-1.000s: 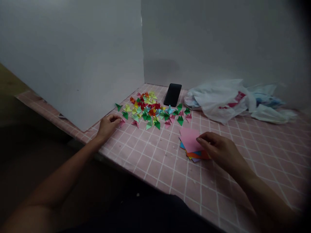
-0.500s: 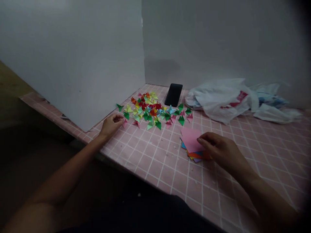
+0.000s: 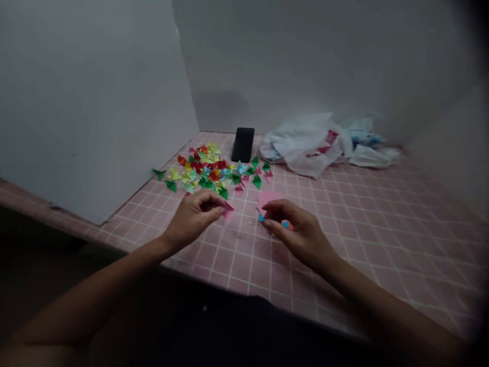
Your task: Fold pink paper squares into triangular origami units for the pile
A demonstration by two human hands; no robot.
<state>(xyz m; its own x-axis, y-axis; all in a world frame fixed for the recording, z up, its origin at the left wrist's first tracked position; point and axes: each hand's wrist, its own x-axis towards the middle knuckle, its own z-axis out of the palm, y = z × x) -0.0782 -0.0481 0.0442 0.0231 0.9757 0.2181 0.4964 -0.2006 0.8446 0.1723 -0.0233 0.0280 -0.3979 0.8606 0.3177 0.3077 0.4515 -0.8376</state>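
Note:
My left hand [image 3: 194, 216] pinches a small folded pink paper triangle [image 3: 228, 209] just above the pink checked tabletop [image 3: 344, 224]. My right hand [image 3: 296, 232] lies curled over a stack of coloured paper squares [image 3: 267, 199], its fingers closed on the stack's near edge, where blue and orange sheets peek out. A pink sheet tops the stack. A heap of several small folded paper triangles [image 3: 212, 171], green, yellow, red, blue and pink, is spread beyond my left hand.
A black phone [image 3: 243, 144] lies flat behind the heap. Crumpled white plastic bags [image 3: 313, 145] sit at the back right. White boards [image 3: 91, 102] wall in the left and rear. The near table edge runs below my forearms.
My left hand has drawn back from the heap's left edge toward the middle, carrying a pink triangle. My right hand has curled tighter on the paper stack. The camera has swung right.

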